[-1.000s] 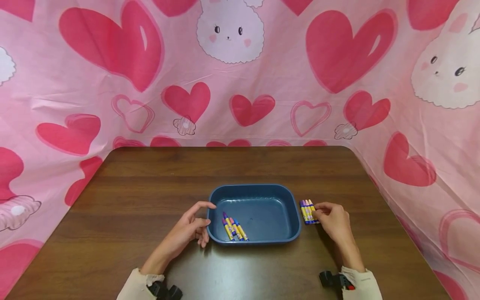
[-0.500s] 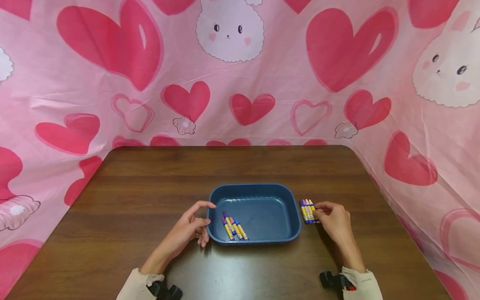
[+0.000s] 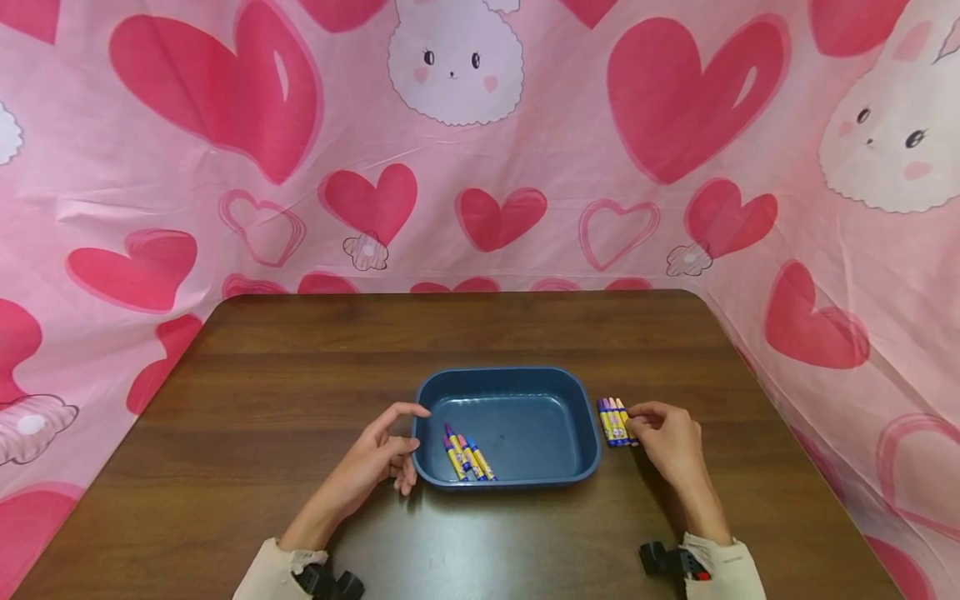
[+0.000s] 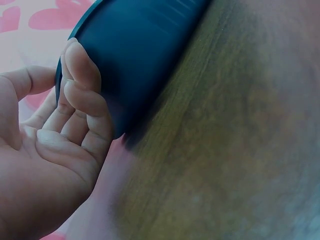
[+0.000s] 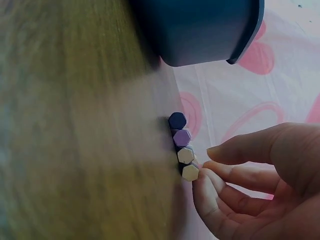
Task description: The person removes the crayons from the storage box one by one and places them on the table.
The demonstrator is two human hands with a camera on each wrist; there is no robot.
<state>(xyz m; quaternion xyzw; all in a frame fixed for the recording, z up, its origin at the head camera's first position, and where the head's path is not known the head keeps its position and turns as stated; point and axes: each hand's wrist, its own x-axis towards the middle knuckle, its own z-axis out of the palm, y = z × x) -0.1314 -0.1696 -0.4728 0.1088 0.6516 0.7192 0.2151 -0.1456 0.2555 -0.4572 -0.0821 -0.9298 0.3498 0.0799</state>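
Note:
My left hand [image 3: 377,450] holds the left rim of the blue tray [image 3: 525,480], index finger over the edge and thumb against the outer wall. In the left wrist view the thumb [image 4: 82,65] lies along that wall, the other fingers bent below. Several yellow-wrapped crayons [image 3: 467,457] with purple, pink and blue tips lie in the tray's front left. Right of the tray, a side-by-side row of crayons [image 3: 611,423] rests on the table. My right hand [image 3: 669,437] touches the row's right end with its fingertips; in the right wrist view the thumb [image 5: 225,151] is apart from the crayons.
The brown wooden table [image 3: 315,342] extends around the tray on all sides. Pink heart-and-rabbit cloth [image 3: 570,150] hangs behind and along both sides. Black devices sit on both wrists, under pale sleeves [image 3: 723,575].
The head view has shifted very slightly. Both hands, the tray and the crayons keep nearly the same places.

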